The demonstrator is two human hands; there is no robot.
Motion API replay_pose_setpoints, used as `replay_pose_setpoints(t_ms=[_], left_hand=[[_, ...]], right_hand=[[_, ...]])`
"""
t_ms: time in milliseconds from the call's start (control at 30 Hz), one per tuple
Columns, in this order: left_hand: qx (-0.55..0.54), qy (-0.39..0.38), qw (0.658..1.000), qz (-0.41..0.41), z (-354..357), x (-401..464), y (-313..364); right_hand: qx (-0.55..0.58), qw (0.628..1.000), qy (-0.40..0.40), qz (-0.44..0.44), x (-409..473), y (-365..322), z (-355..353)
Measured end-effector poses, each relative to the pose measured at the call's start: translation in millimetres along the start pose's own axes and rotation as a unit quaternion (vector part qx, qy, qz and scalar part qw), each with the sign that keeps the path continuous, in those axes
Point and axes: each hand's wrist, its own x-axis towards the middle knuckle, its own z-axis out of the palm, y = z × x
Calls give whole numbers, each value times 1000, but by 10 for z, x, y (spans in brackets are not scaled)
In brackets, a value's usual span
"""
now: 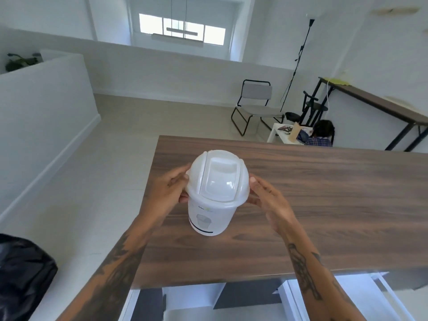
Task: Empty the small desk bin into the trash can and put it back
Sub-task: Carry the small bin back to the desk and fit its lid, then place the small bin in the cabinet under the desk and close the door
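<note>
A small white desk bin (214, 198) with a domed swing lid stands upright near the left end of a wooden desk (324, 205). My left hand (170, 188) presses against the left side of its lid rim, fingers curled around it. My right hand (266, 195) touches the right side of the rim with its fingertips. A trash can lined with a black bag (23, 274) sits on the floor at the lower left, only partly in view.
A white half wall (41, 112) runs along the left. A metal chair (254, 105), a stool, a low white table with clutter (289, 133) and a long dark side table (375, 103) stand at the back right. White drawers (301, 302) sit under the desk.
</note>
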Motion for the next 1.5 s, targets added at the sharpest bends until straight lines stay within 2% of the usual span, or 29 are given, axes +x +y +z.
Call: replay_pose_setpoints(t_ms=[133, 267, 400, 600, 767, 900, 1033, 1167, 1333, 1500], left_hand=[[-90, 9, 995, -46, 27, -72, -72], [-119, 46, 990, -59, 101, -284, -59], [-112, 63, 991, -48, 131, -764, -11], [-106, 81, 991, 14, 385, -1815, -133], [-101, 76, 990, 63, 655, -2552, -449], [-85, 96, 989, 75, 758, -2971, -759], [-26, 99, 994, 28, 790, -3250, -1497], [-2, 129, 991, -30, 838, -3238, -2673], [1, 130, 989, -75, 787, -2817, -4279], [-4, 185, 973, -141, 615, -2192, -5681]], right_hand=[[103, 992, 57, 53, -41, 90, 140], [161, 981, 80, 79, -194, 46, 177], [184, 979, 57, 70, -572, -4, 99], [194, 980, 2, 53, -1462, 90, -119], [213, 976, -22, 33, -2127, 454, -293], [220, 973, -14, 70, -2470, 859, -345], [209, 970, -33, 120, -2625, 1635, -340], [207, 963, -16, 174, -2521, 2896, -243], [176, 959, 32, 220, -2046, 4596, 44], [173, 954, 43, 241, -1366, 5862, 367]])
